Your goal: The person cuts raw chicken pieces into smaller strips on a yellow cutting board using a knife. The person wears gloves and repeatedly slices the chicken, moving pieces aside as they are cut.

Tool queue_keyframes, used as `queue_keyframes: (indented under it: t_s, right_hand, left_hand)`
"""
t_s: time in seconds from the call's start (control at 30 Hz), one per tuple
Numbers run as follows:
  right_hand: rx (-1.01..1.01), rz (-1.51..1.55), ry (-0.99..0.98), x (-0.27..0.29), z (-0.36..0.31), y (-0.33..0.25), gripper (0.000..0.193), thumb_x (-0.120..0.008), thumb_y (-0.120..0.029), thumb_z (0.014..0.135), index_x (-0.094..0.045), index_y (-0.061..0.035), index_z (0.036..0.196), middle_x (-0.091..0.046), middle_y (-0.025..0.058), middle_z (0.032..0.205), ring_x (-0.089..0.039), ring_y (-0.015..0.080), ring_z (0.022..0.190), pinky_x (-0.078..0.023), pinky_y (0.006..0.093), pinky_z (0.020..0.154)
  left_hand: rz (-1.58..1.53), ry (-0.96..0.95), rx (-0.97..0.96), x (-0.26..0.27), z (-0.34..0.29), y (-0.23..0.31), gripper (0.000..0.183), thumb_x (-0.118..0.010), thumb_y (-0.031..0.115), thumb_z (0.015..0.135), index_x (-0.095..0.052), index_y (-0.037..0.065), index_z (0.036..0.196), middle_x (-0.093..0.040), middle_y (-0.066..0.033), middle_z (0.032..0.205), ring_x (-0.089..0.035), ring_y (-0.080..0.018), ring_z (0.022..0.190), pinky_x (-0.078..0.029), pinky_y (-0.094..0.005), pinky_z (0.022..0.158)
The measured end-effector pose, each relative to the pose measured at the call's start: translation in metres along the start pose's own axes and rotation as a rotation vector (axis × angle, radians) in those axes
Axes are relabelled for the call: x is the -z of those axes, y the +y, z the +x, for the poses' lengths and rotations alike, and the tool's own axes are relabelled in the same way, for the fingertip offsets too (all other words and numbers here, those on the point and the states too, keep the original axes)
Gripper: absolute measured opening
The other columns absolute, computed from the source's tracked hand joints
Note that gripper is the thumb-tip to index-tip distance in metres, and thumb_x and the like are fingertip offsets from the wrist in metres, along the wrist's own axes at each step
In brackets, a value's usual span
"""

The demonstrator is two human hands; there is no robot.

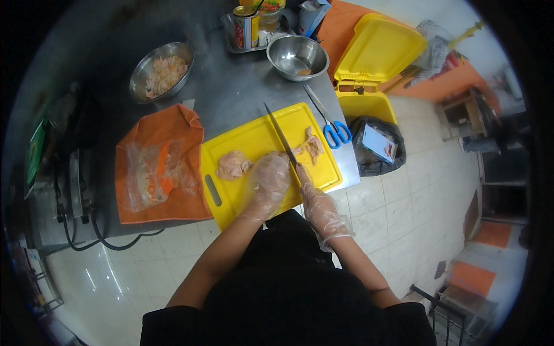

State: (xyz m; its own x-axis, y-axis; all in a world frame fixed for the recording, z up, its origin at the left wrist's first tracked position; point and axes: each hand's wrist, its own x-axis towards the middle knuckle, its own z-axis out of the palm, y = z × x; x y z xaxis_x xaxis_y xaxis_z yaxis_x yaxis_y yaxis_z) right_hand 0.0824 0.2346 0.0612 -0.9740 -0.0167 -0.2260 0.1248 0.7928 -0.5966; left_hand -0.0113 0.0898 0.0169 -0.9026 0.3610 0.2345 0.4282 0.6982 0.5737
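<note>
Black shirt (277,294) nearest, the knife (281,132) sits in right fingers (302,173).

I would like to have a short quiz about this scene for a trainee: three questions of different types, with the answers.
1. Which of the person's hands grips the long-bladed metal knife?
2. True or false: the blue-handled metal scissors lie on the yellow rectangular plastic cutting board.
3. On the orange fabric cloth lies: (a) a metal spoon, (b) a clear plastic bag, (c) a glass bottle.

Key:
1. The right hand.
2. False; they lie on the grey metal table, to the right of the board.
3. b.
</note>
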Motion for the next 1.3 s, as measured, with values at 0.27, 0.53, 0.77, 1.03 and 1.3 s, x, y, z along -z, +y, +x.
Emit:
queue_keyframes:
  t_s: [0.27,0.53,0.77,1.03,1.3]
  right_hand:
    - [-0.011,0.042,-0.063,0.011,0.049,-0.007,0.067,-0.047,-0.009,0.106,-0.024,-0.0236,0.167,-0.068,0.0348,0.114,-0.071,0.0471,0.104,-0.055,0.0511,0.094]
    - [-0.116,0.024,-0.076,0.016,-0.003,-0.02,0.069,-0.047,-0.007,0.105,-0.022,-0.0224,0.168,-0.069,0.0336,0.097,-0.072,0.0482,0.091,-0.055,0.0541,0.084]
    - [-0.029,0.003,-0.072,0.005,0.08,-0.008,0.066,-0.043,-0.009,0.106,-0.023,-0.0222,0.167,-0.069,0.0362,0.098,-0.071,0.0503,0.09,-0.055,0.0553,0.084]
    - [-0.054,0.069,-0.001,0.017,0.011,-0.024,0.062,-0.047,-0.016,0.108,-0.027,-0.0191,0.166,-0.068,0.0387,0.097,-0.068,0.0522,0.095,-0.054,0.0546,0.085]
    - [-0.162,0.07,-0.118,0.016,0.063,-0.018,0.063,-0.045,-0.013,0.108,-0.024,-0.0224,0.167,-0.07,0.0349,0.108,-0.067,0.0515,0.104,-0.052,0.0531,0.099]
  left_hand:
    - [-0.306,0.059,0.044,-0.015,0.005,-0.002,0.013,-0.062,0.015,0.093,-0.068,0.004,0.096,-0.067,-0.0197,0.091,-0.067,-0.0412,0.087,-0.052,-0.0516,0.076]
    - [0.005,0.182,-0.023,-0.015,0.002,-0.001,0.008,-0.065,0.012,0.089,-0.066,0.005,0.093,-0.065,-0.0177,0.087,-0.065,-0.0394,0.082,-0.052,-0.0496,0.073]
    - [-0.073,0.112,-0.019,-0.02,0.001,-0.012,0.018,-0.063,0.016,0.09,-0.067,0.005,0.104,-0.067,-0.0161,0.096,-0.066,-0.037,0.091,-0.053,-0.0489,0.082]
    - [0.028,0.144,-0.062,-0.02,-0.001,-0.011,0.011,-0.064,0.014,0.092,-0.067,0.005,0.096,-0.068,-0.017,0.091,-0.066,-0.0406,0.086,-0.053,-0.0492,0.075]
    - [-0.023,0.158,-0.035,-0.026,-0.001,-0.017,0.012,-0.066,0.014,0.092,-0.071,0.008,0.1,-0.069,-0.0148,0.092,-0.067,-0.0366,0.086,-0.054,-0.0478,0.076]
